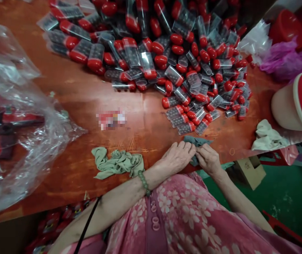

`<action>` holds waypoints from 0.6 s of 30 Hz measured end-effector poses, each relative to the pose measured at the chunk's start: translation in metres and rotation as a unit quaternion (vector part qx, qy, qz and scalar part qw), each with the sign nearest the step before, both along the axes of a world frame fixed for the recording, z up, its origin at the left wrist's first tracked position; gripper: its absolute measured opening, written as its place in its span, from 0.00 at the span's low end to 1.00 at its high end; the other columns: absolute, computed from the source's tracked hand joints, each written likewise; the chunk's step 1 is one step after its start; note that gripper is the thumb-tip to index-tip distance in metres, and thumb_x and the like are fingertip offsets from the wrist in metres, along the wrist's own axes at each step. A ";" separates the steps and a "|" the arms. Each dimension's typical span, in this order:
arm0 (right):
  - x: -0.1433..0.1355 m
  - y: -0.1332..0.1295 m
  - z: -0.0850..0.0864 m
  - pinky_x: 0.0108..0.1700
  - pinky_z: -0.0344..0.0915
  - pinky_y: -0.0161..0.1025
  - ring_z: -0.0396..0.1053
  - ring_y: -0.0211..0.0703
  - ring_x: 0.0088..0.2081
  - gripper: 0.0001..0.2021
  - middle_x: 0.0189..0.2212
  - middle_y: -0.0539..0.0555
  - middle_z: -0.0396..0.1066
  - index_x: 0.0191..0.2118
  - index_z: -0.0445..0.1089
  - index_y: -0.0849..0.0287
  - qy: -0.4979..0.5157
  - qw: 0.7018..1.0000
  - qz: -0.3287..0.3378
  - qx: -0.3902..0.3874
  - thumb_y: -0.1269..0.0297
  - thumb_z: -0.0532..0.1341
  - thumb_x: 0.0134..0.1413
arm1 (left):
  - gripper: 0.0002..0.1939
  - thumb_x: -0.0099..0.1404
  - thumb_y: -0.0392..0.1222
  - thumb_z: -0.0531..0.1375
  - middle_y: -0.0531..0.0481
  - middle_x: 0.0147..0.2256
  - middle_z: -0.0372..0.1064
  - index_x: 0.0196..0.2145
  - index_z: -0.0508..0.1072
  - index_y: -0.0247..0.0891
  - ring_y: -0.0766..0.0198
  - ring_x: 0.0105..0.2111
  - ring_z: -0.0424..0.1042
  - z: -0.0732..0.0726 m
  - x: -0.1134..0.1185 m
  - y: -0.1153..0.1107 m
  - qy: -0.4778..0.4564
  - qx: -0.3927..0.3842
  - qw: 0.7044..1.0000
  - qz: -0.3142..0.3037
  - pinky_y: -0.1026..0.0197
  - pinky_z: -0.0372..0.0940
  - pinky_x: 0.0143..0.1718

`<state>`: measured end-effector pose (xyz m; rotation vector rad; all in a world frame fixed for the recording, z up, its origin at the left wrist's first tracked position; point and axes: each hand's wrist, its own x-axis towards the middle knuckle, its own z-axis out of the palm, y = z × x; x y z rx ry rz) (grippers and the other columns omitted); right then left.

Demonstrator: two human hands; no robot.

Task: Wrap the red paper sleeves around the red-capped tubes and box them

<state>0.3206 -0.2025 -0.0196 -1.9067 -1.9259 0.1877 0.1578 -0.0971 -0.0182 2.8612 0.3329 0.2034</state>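
Note:
At the table's front edge, my left hand (177,157) and my right hand (208,158) meet over a dark blue-grey cloth (198,140). The fingers of both are closed on it, and part of the cloth is hidden under them. Just beyond lies a big heap of clear plastic tubes with red caps (179,76), many showing rows of dark dots. Left of my hands a crumpled green cloth (118,161) rests on the table. A small red packet (111,119), blurred out, lies farther up.
Clear plastic bags (58,141) with red and black items cover the left of the reddish table (74,192). At right stand a white tub with a red lid (285,106), a whitish cloth (267,135) and a purple bag (288,58). A cardboard box (250,173) is below the edge.

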 end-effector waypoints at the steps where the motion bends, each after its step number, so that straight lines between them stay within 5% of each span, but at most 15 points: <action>1: 0.002 0.001 0.000 0.34 0.68 0.37 0.66 0.41 0.29 0.11 0.26 0.54 0.68 0.35 0.74 0.61 0.010 1.000 0.003 0.003 0.69 0.55 0.66 | 0.19 0.72 0.34 0.44 0.38 0.41 0.72 0.54 0.67 0.29 0.54 0.38 0.73 -0.002 0.001 0.001 0.018 -0.016 1.000 -0.005 0.54 0.65 0.34; 5: 0.015 0.010 0.000 0.30 0.66 0.36 0.67 0.39 0.26 0.12 0.23 0.52 0.68 0.30 0.73 0.59 0.041 0.999 0.010 0.001 0.65 0.58 0.64 | 0.14 0.71 0.33 0.47 0.41 0.33 0.74 0.45 0.71 0.34 0.55 0.33 0.75 -0.009 0.009 0.008 0.066 -0.109 0.992 0.002 0.60 0.62 0.28; 10: 0.030 0.025 0.012 0.28 0.64 0.34 0.68 0.38 0.24 0.15 0.21 0.50 0.70 0.25 0.72 0.58 0.112 0.992 0.002 -0.063 0.59 0.61 0.62 | 0.23 0.74 0.54 0.44 0.42 0.31 0.74 0.39 0.73 0.37 0.55 0.32 0.75 -0.007 0.017 0.014 0.037 -0.166 0.984 0.057 0.60 0.64 0.29; 14: 0.043 0.029 0.019 0.34 0.67 0.37 0.71 0.41 0.28 0.11 0.26 0.51 0.74 0.32 0.76 0.58 0.166 0.977 -0.048 -0.123 0.58 0.62 0.60 | 0.13 0.73 0.37 0.48 0.43 0.40 0.73 0.44 0.71 0.37 0.58 0.40 0.72 0.002 0.009 0.016 0.009 -0.201 0.978 0.056 0.59 0.67 0.36; 18: 0.059 0.027 0.019 0.33 0.67 0.40 0.71 0.43 0.28 0.13 0.27 0.53 0.75 0.32 0.76 0.57 0.138 0.976 -0.098 -0.139 0.54 0.62 0.58 | 0.17 0.68 0.28 0.49 0.42 0.47 0.70 0.50 0.70 0.35 0.58 0.44 0.70 0.011 -0.021 0.025 -0.034 -0.181 0.983 0.019 0.56 0.68 0.45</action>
